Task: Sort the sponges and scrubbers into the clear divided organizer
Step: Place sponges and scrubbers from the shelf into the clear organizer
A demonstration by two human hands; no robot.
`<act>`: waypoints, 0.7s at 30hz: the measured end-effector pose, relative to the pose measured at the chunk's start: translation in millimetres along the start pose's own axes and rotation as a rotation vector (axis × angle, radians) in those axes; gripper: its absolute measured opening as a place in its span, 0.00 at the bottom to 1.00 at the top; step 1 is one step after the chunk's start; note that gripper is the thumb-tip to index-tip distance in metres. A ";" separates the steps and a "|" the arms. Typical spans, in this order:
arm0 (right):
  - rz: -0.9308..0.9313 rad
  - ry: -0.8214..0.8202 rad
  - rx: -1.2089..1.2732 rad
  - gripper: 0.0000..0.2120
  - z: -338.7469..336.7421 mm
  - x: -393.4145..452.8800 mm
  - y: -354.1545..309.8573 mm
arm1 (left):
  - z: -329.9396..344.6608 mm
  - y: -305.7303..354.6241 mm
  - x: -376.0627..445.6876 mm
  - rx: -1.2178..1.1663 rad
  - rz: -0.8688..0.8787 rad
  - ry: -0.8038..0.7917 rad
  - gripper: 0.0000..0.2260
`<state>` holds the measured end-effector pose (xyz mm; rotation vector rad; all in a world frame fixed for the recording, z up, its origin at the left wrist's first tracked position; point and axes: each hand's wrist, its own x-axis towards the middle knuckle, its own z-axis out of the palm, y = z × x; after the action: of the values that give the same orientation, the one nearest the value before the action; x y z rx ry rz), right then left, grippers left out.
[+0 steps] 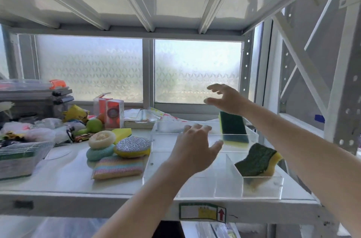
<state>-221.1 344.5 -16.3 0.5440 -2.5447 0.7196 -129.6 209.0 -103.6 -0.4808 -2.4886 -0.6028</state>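
The clear divided organizer [197, 191] stands on the right of the white shelf. A wavy green-and-yellow sponge [257, 161] lies in its front right compartment. A rectangular green-and-yellow sponge [233, 129] stands tilted on end in the back right compartment. My right hand [226, 99] hovers just above that sponge, fingers spread, holding nothing. My left hand [195, 148] is over the middle of the organizer, open and empty. To the organizer's left lie a loofah pad [101, 139], a teal round scrubber [100, 152], a silver glitter sponge [132, 146], a pastel striped sponge [118, 167] and a yellow sponge [122, 133].
A wire basket [21, 157] sits at the front left. Behind it are stacked plastic cases [35, 97], toys, plastic bags and an orange box [114, 111]. The rack's upright [340, 101] stands close on the right, and the upper shelf hangs low overhead.
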 end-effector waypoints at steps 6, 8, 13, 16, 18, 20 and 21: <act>-0.200 -0.112 0.018 0.29 60.9 6.6 -94.7 | -74.9 -100.4 -33.1 0.094 -0.208 0.069 0.25; -0.243 -0.184 -0.010 0.32 82.5 7.7 -122.2 | -99.0 -131.3 -49.4 0.092 -0.282 0.061 0.28; -0.256 -0.388 -0.139 0.40 137.1 6.2 -162.1 | -122.8 -184.7 -79.1 0.031 -0.398 -0.092 0.40; -0.205 -0.504 -0.281 0.43 167.4 5.4 -166.6 | -112.8 -200.7 -87.6 -0.015 -0.406 -0.169 0.43; -0.183 -0.578 -0.364 0.44 181.1 4.9 -167.1 | -103.8 -207.1 -88.5 -0.052 -0.411 -0.238 0.44; -0.171 -0.625 -0.435 0.43 189.6 4.6 -167.4 | -96.4 -212.0 -87.2 -0.072 -0.405 -0.308 0.46; -0.159 -0.645 -0.452 0.41 192.1 4.3 -168.1 | -93.5 -214.7 -86.0 -0.079 -0.395 -0.326 0.45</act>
<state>-202.5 102.7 -95.9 0.9106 -3.0536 -0.1328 -118.6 -36.1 -149.4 -0.1171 -2.9084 -0.8326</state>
